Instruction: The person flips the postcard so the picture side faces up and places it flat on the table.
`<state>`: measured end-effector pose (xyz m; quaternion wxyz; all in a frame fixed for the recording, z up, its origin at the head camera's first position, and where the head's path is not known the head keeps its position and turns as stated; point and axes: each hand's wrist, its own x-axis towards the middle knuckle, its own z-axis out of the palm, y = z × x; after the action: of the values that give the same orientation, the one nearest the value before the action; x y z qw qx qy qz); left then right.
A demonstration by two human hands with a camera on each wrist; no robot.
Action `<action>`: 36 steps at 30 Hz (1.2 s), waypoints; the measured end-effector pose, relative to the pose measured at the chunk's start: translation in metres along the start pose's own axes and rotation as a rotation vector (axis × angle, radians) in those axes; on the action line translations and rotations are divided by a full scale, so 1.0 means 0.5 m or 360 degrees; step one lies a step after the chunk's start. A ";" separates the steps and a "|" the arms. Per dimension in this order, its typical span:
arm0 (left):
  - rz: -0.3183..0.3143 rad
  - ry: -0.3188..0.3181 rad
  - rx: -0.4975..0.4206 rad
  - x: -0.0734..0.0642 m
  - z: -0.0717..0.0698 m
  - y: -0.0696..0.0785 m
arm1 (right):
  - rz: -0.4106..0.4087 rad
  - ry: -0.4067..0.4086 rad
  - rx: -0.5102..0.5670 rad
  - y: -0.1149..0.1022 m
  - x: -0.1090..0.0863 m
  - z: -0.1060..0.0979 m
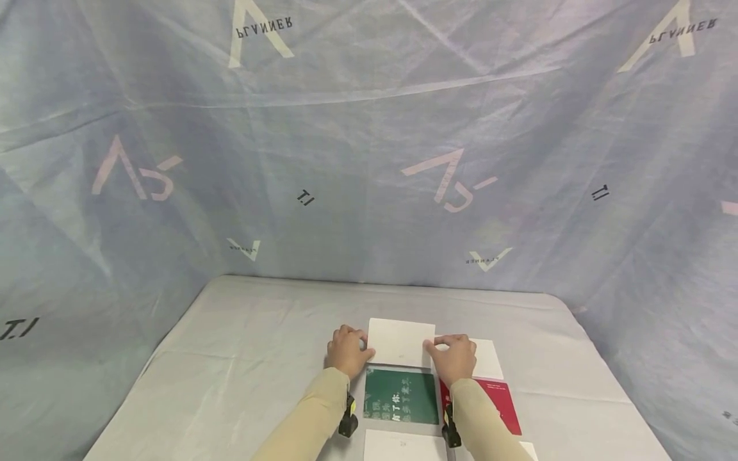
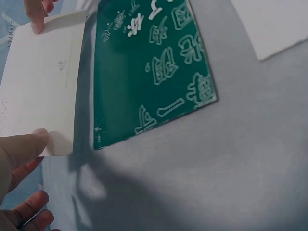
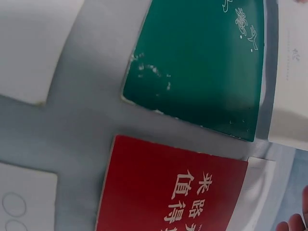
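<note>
A white postcard (image 1: 400, 342) is raised a little at the back of the row, blank but for faint print. My left hand (image 1: 347, 353) pinches its left edge, and my right hand (image 1: 455, 360) pinches its right edge. In the left wrist view, the left thumb (image 2: 26, 146) lies over the face of the card. Just in front of it lies a green postcard (image 1: 398, 396) with white lettering. Beneath the right wrist is a red postcard (image 1: 503, 403), partly covered by the sleeve. Another white postcard (image 1: 489, 360) lies behind the right hand.
A white card (image 1: 403, 446) lies nearest me, cut off by the frame. At lower right, the corner of another white card (image 1: 528, 450) shows beside the sleeve. Grey cloth covers the table (image 1: 190, 390), and a printed hanging sheet (image 1: 357, 160) rises behind it.
</note>
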<state>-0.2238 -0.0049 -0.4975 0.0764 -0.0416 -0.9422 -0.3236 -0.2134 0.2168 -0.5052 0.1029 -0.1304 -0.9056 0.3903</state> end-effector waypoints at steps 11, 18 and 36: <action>-0.0043 -0.0014 0.0048 0.003 0.034 -0.019 | 0.0002 -0.0038 -0.0088 0.005 0.004 0.012; -0.0039 -0.0007 0.0094 0.011 0.036 -0.028 | -0.0174 -0.0035 -0.0332 0.017 0.006 0.034; 0.0073 0.0080 0.0378 0.010 0.060 -0.028 | -0.0348 0.0088 -0.0637 0.029 -0.002 0.053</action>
<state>-0.2341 0.0029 -0.5283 0.1118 -0.0457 -0.9705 -0.2087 -0.2177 0.2081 -0.5336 0.1413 -0.0600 -0.9706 0.1856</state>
